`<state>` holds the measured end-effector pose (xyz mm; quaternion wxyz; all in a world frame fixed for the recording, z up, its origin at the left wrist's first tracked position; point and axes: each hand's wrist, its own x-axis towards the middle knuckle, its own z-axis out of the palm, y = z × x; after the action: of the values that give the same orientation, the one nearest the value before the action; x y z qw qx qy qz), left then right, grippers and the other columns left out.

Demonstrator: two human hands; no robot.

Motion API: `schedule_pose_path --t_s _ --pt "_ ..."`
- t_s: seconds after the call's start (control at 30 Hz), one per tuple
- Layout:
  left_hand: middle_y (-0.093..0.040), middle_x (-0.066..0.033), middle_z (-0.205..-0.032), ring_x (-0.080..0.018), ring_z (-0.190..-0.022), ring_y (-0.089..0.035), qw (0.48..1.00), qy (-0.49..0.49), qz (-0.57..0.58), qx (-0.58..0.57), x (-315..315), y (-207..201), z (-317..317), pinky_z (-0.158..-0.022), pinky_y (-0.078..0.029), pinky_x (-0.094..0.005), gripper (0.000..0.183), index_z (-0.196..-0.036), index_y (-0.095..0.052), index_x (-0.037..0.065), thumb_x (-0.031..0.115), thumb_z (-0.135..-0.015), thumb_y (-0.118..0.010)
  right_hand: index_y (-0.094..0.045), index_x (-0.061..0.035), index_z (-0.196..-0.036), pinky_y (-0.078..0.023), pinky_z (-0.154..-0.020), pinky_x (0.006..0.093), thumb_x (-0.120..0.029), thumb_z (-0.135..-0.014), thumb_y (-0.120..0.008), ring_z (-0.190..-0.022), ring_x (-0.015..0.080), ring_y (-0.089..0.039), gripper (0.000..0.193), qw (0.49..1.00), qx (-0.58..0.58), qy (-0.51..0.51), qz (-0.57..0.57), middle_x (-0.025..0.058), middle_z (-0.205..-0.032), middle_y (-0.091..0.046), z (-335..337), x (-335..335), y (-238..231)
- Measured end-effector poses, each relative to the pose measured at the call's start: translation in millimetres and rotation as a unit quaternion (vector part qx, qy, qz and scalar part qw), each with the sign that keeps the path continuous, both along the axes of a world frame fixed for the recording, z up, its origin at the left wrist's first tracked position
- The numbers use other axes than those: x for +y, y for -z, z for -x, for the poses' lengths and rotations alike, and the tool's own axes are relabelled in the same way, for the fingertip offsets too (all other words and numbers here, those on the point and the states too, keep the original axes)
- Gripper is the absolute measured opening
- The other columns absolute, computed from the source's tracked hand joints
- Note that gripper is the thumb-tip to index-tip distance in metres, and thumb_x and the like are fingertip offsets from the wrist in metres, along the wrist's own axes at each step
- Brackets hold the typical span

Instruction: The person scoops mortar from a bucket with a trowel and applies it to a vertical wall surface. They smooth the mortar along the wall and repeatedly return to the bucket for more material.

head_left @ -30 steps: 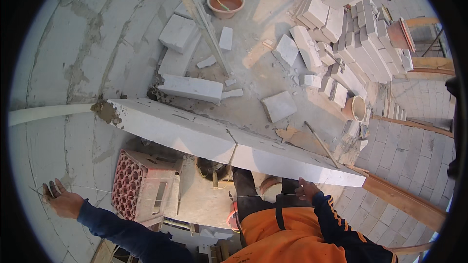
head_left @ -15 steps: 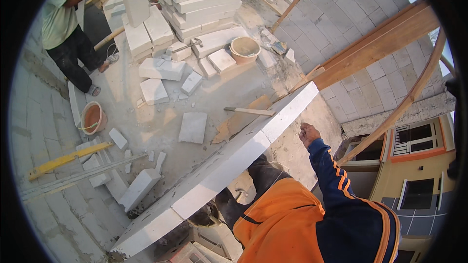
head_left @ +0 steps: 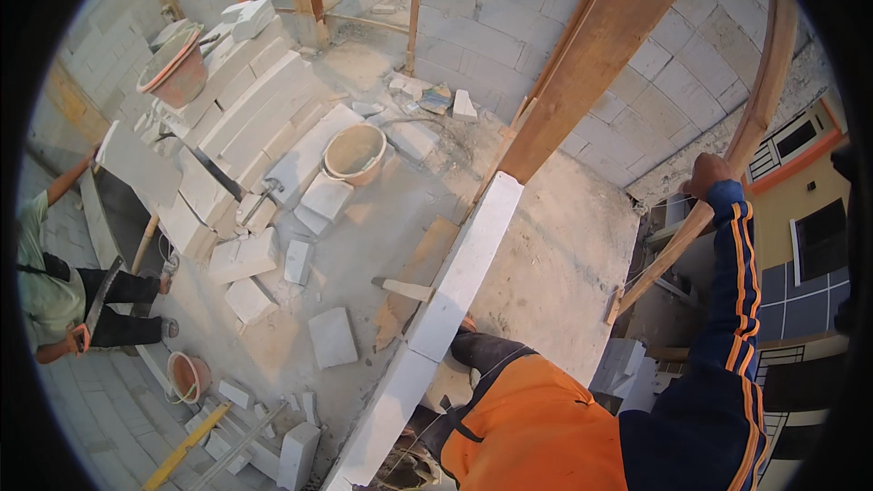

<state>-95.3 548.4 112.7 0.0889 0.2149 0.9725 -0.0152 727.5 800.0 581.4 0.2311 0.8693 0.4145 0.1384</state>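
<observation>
My right hand (head_left: 709, 175) is closed round a slanting wooden pole (head_left: 757, 114), with the navy sleeve stretched out to the right. My left hand is out of view. In front of my orange-clad body runs a low wall of pale blocks (head_left: 464, 277), a leg close beside it. A thick wooden beam (head_left: 591, 64) rises from near the wall's far end. A pale tapered piece with a dark tip (head_left: 405, 289) lies against the wall's far side.
At left a co-worker holds a handsaw (head_left: 102, 300) and touches an upright block (head_left: 141, 164). Stacked blocks (head_left: 250, 118), buckets (head_left: 355, 153), a hammer (head_left: 264, 195) and a yellow level (head_left: 186, 447) lie beyond the wall. Building fronts show below on the right.
My right hand has moved from above the ledge out to the wooden pole and closed on it. The view has swung right. The co-worker's saw hand has lowered.
</observation>
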Motion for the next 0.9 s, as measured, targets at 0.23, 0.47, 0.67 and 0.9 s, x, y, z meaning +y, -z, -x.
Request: schedule_pose_path --t_s 0.23,0.47,0.67,0.9 --pt "-0.070 -0.0189 -0.088 -0.0322 -0.075 -0.068 0.956 0.035 -0.179 -0.228 67 -9 -125 -0.068 -0.053 -0.0419 0.022 -0.097 -0.071 -0.002 0.014 -0.086 -0.061 -0.063 -0.0032 -0.076 -0.051 -0.062 0.0444 -0.029 -0.081 -0.072 -0.071 0.0394 -0.064 0.028 0.948 -0.008 -0.065 -0.312 0.0199 -0.069 -0.063 1 -15 -29" --pt "-0.069 -0.0219 -0.088 -0.0344 -0.082 -0.068 0.954 -0.024 -0.148 -0.260 99 17 -161 -0.074 -0.054 -0.0441 0.017 -0.090 -0.068 -0.003 0.010 -0.082 -0.063 -0.070 -0.0072 -0.089 -0.053 -0.074 0.0441 -0.026 -0.079 -0.070 -0.082 0.0374 -0.066 0.021 0.940 0.229 0.163 -0.194 0.0199 -0.083 -0.068 -5 -106 116" --pt "-0.069 -0.0220 -0.077 -0.0350 -0.072 -0.069 0.981 0.105 -0.047 -0.157 102 42 -158 -0.066 -0.055 -0.0435 0.018 -0.083 -0.067 -0.003 0.011 -0.074 -0.061 -0.069 -0.0040 -0.108 -0.049 -0.093 0.0407 -0.033 -0.078 -0.069 -0.103 0.0347 -0.064 0.042 0.911 0.349 0.204 -0.084 0.0186 -0.108 -0.068 8 -88 282" --pt "-0.065 -0.0253 -0.108 -0.0372 -0.102 -0.063 0.974 0.004 0.221 -0.053 139 18 -166 -0.088 -0.050 -0.0437 0.050 -0.108 -0.056 -0.004 0.026 -0.069 -0.064 -0.050 0.0090 -0.129 -0.049 -0.090 0.0291 -0.016 -0.088 -0.063 -0.106 0.0220 -0.063 0.050 0.571 0.689 0.170 -0.413 0.0170 -0.118 -0.065 -25 83 500"
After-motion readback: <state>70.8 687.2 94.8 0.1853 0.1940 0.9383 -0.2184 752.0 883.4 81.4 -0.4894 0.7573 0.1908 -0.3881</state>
